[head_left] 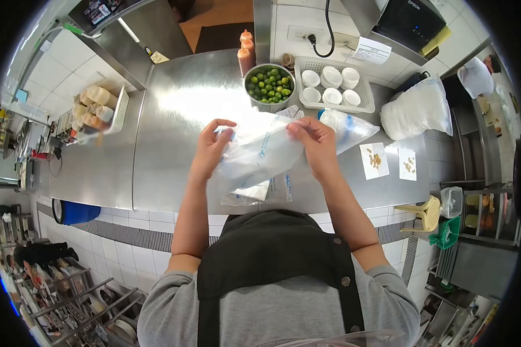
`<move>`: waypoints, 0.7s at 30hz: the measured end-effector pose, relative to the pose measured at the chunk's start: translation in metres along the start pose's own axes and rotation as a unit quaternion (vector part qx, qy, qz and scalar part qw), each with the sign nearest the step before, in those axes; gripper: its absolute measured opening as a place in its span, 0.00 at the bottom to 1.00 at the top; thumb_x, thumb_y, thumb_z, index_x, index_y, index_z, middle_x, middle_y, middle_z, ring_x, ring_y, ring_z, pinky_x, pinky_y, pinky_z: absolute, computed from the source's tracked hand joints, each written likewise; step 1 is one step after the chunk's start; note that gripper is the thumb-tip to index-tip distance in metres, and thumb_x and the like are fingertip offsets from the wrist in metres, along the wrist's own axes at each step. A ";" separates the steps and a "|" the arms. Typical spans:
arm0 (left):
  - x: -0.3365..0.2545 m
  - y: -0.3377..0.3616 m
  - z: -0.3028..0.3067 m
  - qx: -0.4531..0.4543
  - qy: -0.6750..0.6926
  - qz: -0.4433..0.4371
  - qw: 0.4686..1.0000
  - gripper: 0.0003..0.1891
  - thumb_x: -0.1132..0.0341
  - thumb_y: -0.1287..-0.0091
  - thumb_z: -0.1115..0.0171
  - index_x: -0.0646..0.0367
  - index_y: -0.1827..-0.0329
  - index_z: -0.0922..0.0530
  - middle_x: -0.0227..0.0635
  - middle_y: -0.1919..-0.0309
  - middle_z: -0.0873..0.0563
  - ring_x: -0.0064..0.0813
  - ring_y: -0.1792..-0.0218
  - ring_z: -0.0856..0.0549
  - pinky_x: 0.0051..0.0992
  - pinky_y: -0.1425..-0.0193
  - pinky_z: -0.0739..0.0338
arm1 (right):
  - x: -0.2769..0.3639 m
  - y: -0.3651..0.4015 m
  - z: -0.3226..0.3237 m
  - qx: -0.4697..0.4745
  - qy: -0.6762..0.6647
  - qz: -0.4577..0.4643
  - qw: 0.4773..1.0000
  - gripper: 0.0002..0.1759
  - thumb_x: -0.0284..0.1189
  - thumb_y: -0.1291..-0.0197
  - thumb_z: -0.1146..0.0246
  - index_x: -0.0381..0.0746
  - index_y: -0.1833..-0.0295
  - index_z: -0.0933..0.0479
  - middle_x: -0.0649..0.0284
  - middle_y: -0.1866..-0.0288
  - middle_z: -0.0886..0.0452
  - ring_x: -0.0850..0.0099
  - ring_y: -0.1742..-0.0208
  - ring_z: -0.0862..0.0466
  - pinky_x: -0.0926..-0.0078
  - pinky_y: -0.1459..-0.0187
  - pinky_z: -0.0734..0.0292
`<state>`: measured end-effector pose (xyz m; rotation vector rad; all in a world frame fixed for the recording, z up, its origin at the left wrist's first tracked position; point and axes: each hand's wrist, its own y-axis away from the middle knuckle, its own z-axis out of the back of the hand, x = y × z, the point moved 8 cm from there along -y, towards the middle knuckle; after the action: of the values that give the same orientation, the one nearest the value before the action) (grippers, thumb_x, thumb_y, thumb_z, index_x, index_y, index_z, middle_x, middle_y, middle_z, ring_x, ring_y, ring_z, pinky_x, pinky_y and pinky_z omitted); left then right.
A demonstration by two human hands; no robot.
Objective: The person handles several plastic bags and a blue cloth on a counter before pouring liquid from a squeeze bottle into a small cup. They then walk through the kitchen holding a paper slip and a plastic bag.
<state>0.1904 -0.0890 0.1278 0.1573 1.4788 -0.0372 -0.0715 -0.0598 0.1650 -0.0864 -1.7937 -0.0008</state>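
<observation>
A clear plastic bag with blue print (263, 147) is stretched between my two hands above the steel counter (168, 133). My right hand (315, 141) pinches its upper right edge between thumb and fingers. At the bag's left side, my left hand (214, 144) has its thumb and index finger curled close to the plastic; whether they pinch it is hard to tell. Under the bag lie a folded white item (253, 191) and more clear plastic (281, 189). Another clear bag with blue print (350, 128) rests just beyond my right hand.
Behind the bag stand a metal bowl of green citrus (269, 87), orange bottles (245, 55) and a basket of white cups (334, 84). To the right are two white papers with small brown pieces (375, 161) and a large plastic sack (417, 110). A bottle basket (120, 113) sits left.
</observation>
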 end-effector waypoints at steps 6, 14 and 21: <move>-0.041 -0.004 0.034 -0.099 -0.342 -0.149 0.923 0.16 0.66 0.40 0.22 0.59 0.51 0.16 0.39 0.47 0.14 0.36 0.42 0.16 0.34 0.42 0.23 | 0.019 0.008 -0.004 0.046 0.106 -0.013 0.993 0.05 0.25 0.35 0.28 0.35 0.61 0.15 0.66 0.65 0.12 0.82 0.60 0.15 0.82 0.55 0.22; -0.123 0.030 -0.073 0.197 -0.139 -0.272 0.932 0.31 0.74 0.49 0.20 0.56 0.38 0.17 0.38 0.36 0.16 0.37 0.34 0.19 0.36 0.32 0.25 | 0.029 0.013 -0.038 0.122 0.193 0.061 0.972 0.06 0.23 0.41 0.26 0.32 0.61 0.15 0.66 0.66 0.15 0.81 0.63 0.20 0.79 0.60 0.25; -0.129 0.036 -0.086 0.188 -0.159 -0.304 0.920 0.23 0.77 0.47 0.24 0.54 0.46 0.14 0.35 0.35 0.17 0.37 0.40 0.16 0.34 0.40 0.20 | 0.030 0.014 -0.024 0.099 0.206 0.043 0.973 0.06 0.22 0.45 0.24 0.36 0.65 0.16 0.68 0.69 0.14 0.83 0.68 0.21 0.80 0.64 0.26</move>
<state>0.0974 -0.0513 0.2515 -0.0065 1.1315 -0.8189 -0.0543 -0.0454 0.1984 -0.0172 -1.3656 0.2078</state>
